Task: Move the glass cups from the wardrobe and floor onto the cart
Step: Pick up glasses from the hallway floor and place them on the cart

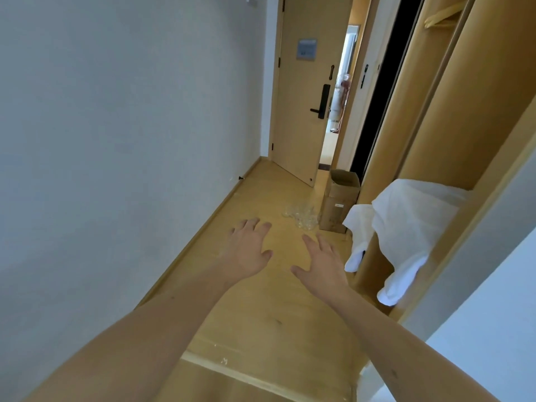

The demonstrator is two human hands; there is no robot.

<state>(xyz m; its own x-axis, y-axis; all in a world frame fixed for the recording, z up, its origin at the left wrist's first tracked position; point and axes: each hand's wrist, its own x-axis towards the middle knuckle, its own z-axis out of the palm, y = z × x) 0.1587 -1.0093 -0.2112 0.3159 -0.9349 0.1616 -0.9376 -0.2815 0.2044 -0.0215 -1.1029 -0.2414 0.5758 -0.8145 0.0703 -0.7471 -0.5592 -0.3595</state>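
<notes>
Two bare hands reach forward over the floor at the middle of the frame, both palm down and holding nothing. Along the whole left side runs a plain pale wall (116,140), with a small dark doorstop (241,178) low at its skirting. Just right of it, the left hand (249,250) has its fingers spread wide and relaxed. Beside it, a little lower, the right hand (322,265) lies the same way, fingers straight and apart, thumb out to the left. Beyond both hands, just above centre, the glass cups (301,216) stand in a loose cluster on the wooden floor (261,314), well apart from the fingertips and too blurred to count. Right beside the cluster stands an open cardboard box (338,204), upright, against the foot of the wardrobe. Behind them, at upper centre, a wooden door (301,111) with a black handle stands ajar, a bright room showing through the gap. Down the right side runs the open wardrobe (478,111), with white towels (406,227) draped over its shelf edge and hanging down near the right hand. A hanger (441,17) shows at the upper right.
</notes>
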